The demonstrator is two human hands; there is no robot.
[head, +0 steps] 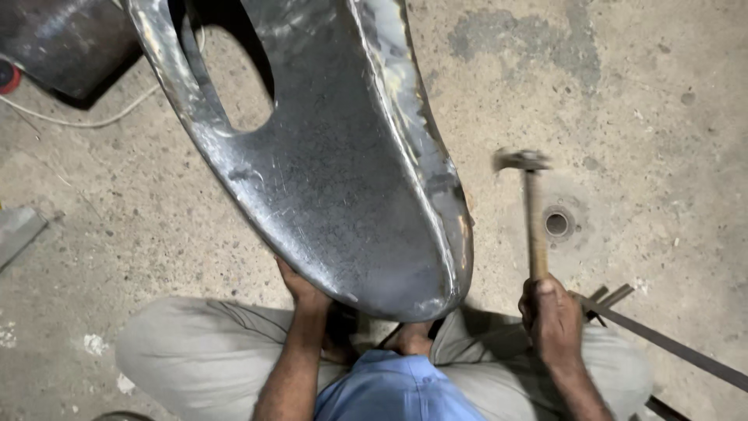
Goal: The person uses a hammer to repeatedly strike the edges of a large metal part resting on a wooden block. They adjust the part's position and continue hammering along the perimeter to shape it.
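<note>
We recorded dim, even overhead light. Glare streaked the metal panel [343,179]; a soft shadow lay left of it. Motion blur smeared the hammer [530,210] head at right. Near edges stayed soft.

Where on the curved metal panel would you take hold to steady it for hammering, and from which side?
Judging by its pose, grip the metal panel at its rounded lower rim, from underneath on the near side, where the left hand already cups it. The edge curls there, giving fingers purchase, and it lies clear of the hammer raised in the right hand.
</note>
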